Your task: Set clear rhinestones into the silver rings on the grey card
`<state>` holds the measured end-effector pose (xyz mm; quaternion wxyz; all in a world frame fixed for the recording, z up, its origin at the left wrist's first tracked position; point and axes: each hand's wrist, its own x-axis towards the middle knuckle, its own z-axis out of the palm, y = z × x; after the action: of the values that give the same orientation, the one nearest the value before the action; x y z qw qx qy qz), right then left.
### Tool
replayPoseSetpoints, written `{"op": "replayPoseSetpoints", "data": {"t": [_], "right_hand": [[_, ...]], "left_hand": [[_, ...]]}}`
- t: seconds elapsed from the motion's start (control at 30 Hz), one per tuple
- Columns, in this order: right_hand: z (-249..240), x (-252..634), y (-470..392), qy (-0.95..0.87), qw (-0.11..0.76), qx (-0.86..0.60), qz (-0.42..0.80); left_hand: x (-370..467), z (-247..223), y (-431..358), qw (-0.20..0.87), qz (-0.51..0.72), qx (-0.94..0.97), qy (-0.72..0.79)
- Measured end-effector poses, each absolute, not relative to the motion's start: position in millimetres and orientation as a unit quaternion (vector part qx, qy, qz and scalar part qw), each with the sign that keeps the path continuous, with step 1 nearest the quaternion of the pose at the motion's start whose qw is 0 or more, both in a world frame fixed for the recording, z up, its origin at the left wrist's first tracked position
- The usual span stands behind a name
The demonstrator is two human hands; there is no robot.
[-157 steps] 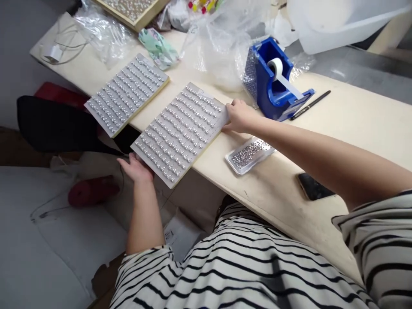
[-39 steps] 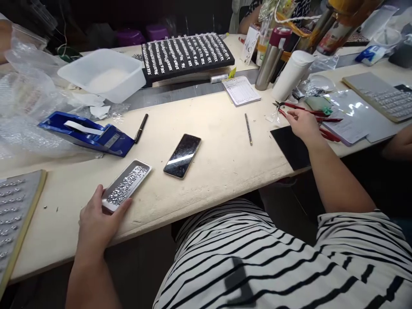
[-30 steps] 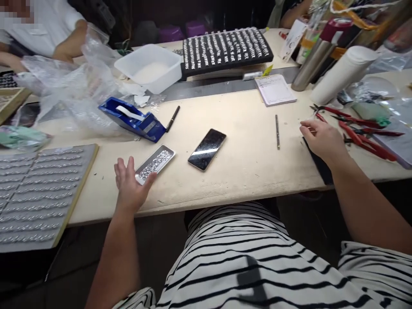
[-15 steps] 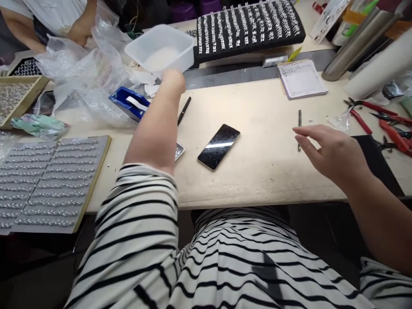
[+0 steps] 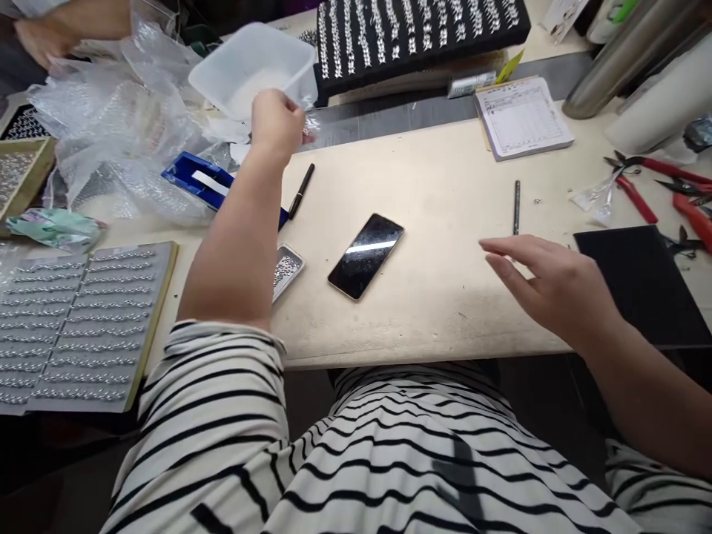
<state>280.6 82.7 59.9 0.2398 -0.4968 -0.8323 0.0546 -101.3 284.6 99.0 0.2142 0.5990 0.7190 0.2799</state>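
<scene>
My left hand (image 5: 277, 124) is closed at the near edge of a translucent plastic tub (image 5: 222, 74). Its fingers pinch a small clear plastic bag (image 5: 312, 122), whose contents are too blurred to tell. Over the right half of the table hovers my right hand (image 5: 561, 285), thumb and fingers apart and nothing between them. Just beyond it lies a thin dark rod (image 5: 517, 204). A phone (image 5: 366, 256) rests between the two arms. Beside my left forearm are a black pen (image 5: 302, 191) and a small tray of tiny metal pieces (image 5: 289, 271), partly hidden by the arm.
Jewellery boards (image 5: 111, 319) fill the left, with bubble wrap (image 5: 133, 133) and a blue holder (image 5: 194, 178) behind. A black ring display (image 5: 423, 44) stands at the back. Rightward are a notepad (image 5: 526, 119), a black pad (image 5: 639, 282) and red-handled pliers (image 5: 637, 199). A co-worker's hand (image 5: 41, 41) shows upper left.
My left hand has come back from inside the tub, now with a small clear bag in its fingers. My right hand has shifted slightly left and nearer. The view has moved a little.
</scene>
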Motion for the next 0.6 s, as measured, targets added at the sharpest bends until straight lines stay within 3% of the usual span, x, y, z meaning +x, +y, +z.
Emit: {"op": "replayPoseSetpoints", "data": {"t": [0.1,0.27,0.6], "right_hand": [[66.6,247.8,86.7,-0.817,0.282,-0.485,0.135],[72.3,199.4,82.4,-0.803,0.38,-0.431,0.158],[46.6,171.1,66.9,-0.742,0.344,-0.491,0.301]], "left_hand": [[-73.1,98.1,239.2,0.255,0.321,0.605,0.682],[-26.0,80.8,148.0,0.312,0.385,0.645,0.582],[-6.1,27.9,74.8,0.408,0.431,0.673,0.441]]}}
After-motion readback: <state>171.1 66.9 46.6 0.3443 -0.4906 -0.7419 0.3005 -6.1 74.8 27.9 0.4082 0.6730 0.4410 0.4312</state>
